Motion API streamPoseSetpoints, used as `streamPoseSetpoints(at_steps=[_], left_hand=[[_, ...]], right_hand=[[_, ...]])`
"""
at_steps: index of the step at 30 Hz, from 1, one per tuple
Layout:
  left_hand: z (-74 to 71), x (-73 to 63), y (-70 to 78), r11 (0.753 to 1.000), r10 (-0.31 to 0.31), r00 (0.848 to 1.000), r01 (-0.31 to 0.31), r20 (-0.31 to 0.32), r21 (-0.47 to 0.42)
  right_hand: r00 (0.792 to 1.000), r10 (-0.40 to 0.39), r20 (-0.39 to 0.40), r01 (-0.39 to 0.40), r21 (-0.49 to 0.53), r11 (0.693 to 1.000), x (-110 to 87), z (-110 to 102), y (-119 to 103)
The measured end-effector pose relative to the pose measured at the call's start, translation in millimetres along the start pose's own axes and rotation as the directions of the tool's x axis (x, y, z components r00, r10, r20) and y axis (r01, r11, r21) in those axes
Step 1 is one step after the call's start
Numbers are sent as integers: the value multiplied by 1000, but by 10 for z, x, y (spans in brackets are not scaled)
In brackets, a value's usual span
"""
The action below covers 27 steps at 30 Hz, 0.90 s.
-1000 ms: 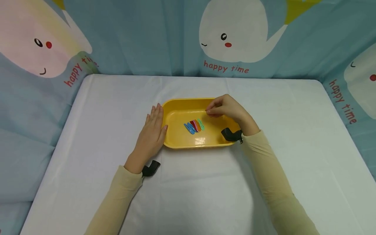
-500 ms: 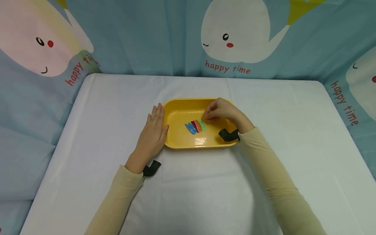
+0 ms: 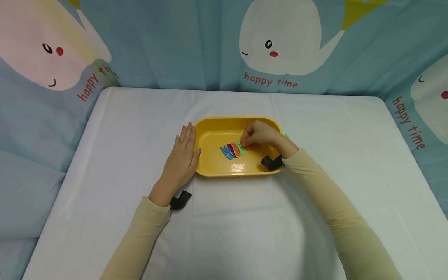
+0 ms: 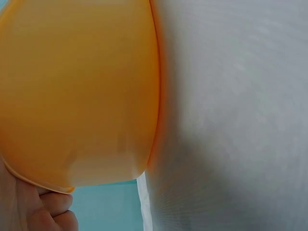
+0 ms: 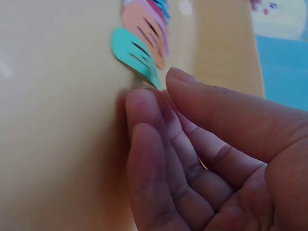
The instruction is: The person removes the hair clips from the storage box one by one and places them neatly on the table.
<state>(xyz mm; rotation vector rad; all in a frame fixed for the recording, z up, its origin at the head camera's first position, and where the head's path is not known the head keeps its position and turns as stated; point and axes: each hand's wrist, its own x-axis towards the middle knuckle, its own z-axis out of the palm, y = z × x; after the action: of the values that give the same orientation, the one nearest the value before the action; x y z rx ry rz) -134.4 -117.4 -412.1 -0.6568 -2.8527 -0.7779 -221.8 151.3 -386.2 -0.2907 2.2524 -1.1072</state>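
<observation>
The right hand (image 3: 257,134) has bent fingers, their tips and thumb at the narrow end of the green clip (image 5: 130,48); whether they pinch it I cannot tell. That clip lies in the tray (image 3: 210,167), rightmost in a slanted row, with the orange clip (image 5: 139,19), pink clip (image 3: 233,149), red clip (image 3: 229,147) and blue clips (image 3: 225,153) leftward. The left hand (image 3: 179,161), unclenched, lies straight-fingered against the tray's left end. Past the right wrist a small green thing (image 3: 286,135) shows near the tray, and white cloth (image 3: 224,233) spreads beneath
</observation>
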Motion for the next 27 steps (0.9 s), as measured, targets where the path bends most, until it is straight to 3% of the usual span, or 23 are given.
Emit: streamPoseSetpoints(at_steps=[12,27], left_hand=[[4,3,-5,1000,-1,1000,1,4,-1],[-19,8,4,1000,-15,1000,15,13,6]], right_hand=[[997,60,-50,-65,-89,994,41,69,-30],[998,66,-11,-67,-22,998,30,71,-48]])
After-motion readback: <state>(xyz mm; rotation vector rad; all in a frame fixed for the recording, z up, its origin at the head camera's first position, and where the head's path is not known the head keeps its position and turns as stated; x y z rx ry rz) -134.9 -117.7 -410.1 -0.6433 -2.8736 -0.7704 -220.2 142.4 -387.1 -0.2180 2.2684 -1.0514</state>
